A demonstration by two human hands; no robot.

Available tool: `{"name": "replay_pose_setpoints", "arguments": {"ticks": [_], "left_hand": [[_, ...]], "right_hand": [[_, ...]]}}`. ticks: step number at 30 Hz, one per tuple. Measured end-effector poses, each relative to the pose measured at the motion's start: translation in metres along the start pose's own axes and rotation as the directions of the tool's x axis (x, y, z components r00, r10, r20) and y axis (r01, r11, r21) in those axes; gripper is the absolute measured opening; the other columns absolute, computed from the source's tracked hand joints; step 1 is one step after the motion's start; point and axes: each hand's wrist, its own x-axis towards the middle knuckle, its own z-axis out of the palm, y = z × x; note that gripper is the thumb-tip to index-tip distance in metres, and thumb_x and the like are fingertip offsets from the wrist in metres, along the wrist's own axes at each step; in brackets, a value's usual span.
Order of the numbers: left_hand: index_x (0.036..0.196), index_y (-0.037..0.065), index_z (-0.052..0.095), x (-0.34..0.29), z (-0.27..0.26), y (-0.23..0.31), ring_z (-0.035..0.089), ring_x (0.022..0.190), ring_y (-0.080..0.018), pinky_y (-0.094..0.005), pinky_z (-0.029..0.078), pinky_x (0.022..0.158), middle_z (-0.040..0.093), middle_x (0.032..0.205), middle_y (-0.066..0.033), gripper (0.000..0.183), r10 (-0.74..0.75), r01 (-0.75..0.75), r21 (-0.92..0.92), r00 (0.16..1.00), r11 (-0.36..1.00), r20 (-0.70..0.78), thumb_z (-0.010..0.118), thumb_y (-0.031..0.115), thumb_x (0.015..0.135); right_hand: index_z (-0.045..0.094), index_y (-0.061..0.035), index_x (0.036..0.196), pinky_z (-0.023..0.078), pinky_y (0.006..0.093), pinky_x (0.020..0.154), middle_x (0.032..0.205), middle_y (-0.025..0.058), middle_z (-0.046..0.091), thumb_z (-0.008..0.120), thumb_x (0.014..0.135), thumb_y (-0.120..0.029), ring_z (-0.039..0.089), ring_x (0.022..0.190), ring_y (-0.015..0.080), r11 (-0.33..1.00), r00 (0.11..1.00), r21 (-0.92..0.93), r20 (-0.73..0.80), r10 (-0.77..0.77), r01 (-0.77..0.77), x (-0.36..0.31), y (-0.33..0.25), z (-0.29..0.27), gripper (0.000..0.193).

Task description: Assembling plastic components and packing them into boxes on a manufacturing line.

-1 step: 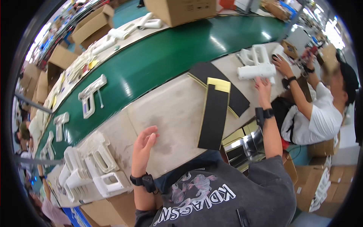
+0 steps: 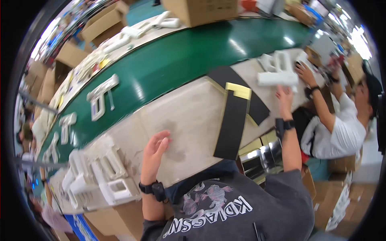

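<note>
My left hand [image 2: 156, 150] hovers above the pale work surface, empty, its fingers curved and thumb apart. Reaching out to the right, my right hand [image 2: 284, 97] has its fingers stretched toward the lower edge of a white plastic handle-shaped housing [image 2: 277, 78]. Its fingertips are at or just under that edge; blur hides whether they touch. Two black strips lie between my hands. The nearer black strip [image 2: 233, 126] has a yellow patch [image 2: 239, 91] at its far end and overlaps the farther black strip [image 2: 258, 106].
A co-worker's hand [image 2: 306, 73] is beside the housings on the right. Several white housings [image 2: 116, 188] are piled at the near left. A green conveyor belt [image 2: 161, 64] runs beyond the table, carrying more housings [image 2: 102, 96]. Shiny metallic pieces [image 2: 261, 154] lie low on the right. A cardboard box [image 2: 201, 12] stands behind the belt.
The whole view has shifted slightly to the right and blurred a little. Both hands keep nearly the same places relative to the table and housings.
</note>
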Motion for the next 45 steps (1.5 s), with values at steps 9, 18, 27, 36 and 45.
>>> {"name": "replay_pose_setpoints", "arguments": {"ticks": [9,18,27,36,45], "left_hand": [[0.128,-0.001,0.058,0.105,-0.054,0.001,0.064,0.111,-0.0262,-0.0365,0.051,0.096,0.065,0.123,-0.0159,0.05,0.32,-0.214,0.31,0.882,0.926,-0.346,0.072,0.032,0.093],[0.158,0.003,0.015,0.242,-0.238,0.024,0.021,0.149,-0.0477,-0.0642,0.028,0.115,0.022,0.161,-0.0264,0.098,0.007,0.58,0.652,0.744,0.489,-0.668,0.07,0.032,0.081],[0.158,0.004,0.002,0.26,-0.316,-0.014,0.036,0.143,-0.0438,-0.0626,0.029,0.115,0.033,0.156,-0.0272,0.134,-0.157,0.732,0.521,0.633,0.44,-0.758,0.09,0.049,0.066],[0.14,-0.016,0.016,0.212,-0.257,0.049,0.066,0.113,-0.0378,-0.0408,0.053,0.097,0.065,0.12,-0.0306,0.121,0.072,0.524,0.766,0.806,0.372,-0.587,0.091,0.044,0.066],[0.121,-0.005,0.034,0.035,-0.092,0.019,0.062,0.103,-0.039,-0.0444,0.05,0.088,0.057,0.11,-0.028,0.078,0.389,0.051,0.817,0.861,0.574,-0.327,0.087,0.03,0.076]], "right_hand": [[0.036,-0.0015,0.148,0.057,0.0343,0.084,0.121,0.0112,0.058,0.071,0.096,-0.018,0.065,0.096,0.0214,0.99,0.995,0.106,0.051,0.086,-0.091,0.003,0.023,-0.046,0.065],[0.053,-0.0007,0.137,0.052,0.0299,0.089,0.122,0.0096,0.063,0.063,0.1,-0.015,0.063,0.099,0.0169,0.989,0.976,-0.132,0.214,-0.036,0.066,-0.091,-0.029,-0.031,0.041],[0.048,-0.0038,0.124,0.046,0.0262,0.076,0.094,0.0031,0.059,0.07,0.096,-0.018,0.056,0.086,0.0107,0.89,0.869,-0.426,0.489,0.076,0.161,-0.212,-0.075,0.046,0.038],[0.042,-0.0038,0.119,0.035,0.0231,0.064,0.09,0.0003,0.05,0.078,0.091,-0.02,0.043,0.075,0.0071,0.931,0.932,-0.321,0.359,-0.048,0.171,-0.223,-0.024,0.077,0.049],[0.044,-0.0017,0.134,0.039,0.0214,0.077,0.112,0.0013,0.053,0.072,0.095,-0.01,0.048,0.092,0.0069,0.976,0.929,-0.183,0.367,-0.047,0.122,-0.238,-0.061,0.09,0.048]]}}
